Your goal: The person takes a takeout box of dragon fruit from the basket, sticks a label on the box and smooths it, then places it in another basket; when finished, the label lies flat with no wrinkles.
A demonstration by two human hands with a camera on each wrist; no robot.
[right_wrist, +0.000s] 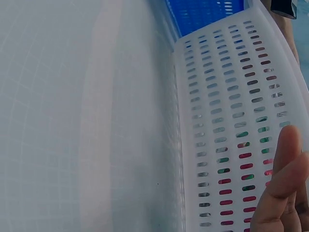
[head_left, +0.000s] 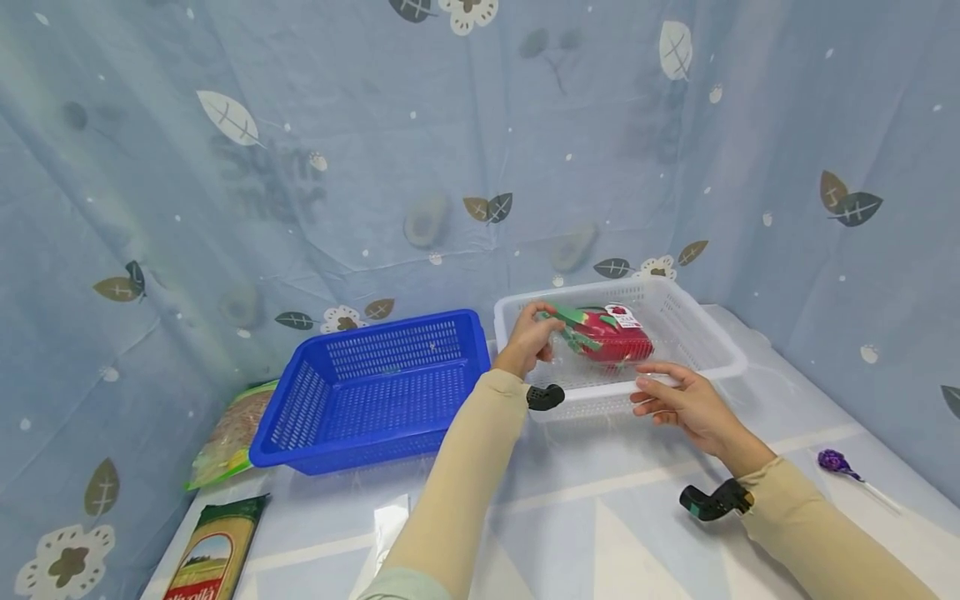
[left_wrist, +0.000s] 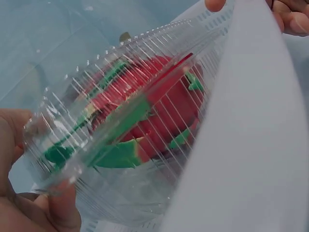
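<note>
A clear plastic clamshell box (left_wrist: 159, 198) holds a red-and-green dragon fruit (head_left: 613, 340) with a white label on top. The box sits tilted inside the white basket (head_left: 720, 346). My left hand (head_left: 531, 337) pinches the left end of the box, its thumb and fingers on either side, as the left wrist view shows. At the front rim of that basket is my right hand (head_left: 693, 408), fingers loosely bent and spread apart, with fingertips right at the rim. In the right wrist view its fingers (right_wrist: 288, 154) overlap the basket's slotted front wall.
A blue basket (head_left: 367, 458) stands to the left of the white one. A green-edged bag (head_left: 236, 429) and a pasta packet (head_left: 206, 554) lie at the left. Near the left forearm is a white packet (head_left: 388, 529). A purple lollipop (head_left: 834, 461) lies at the right.
</note>
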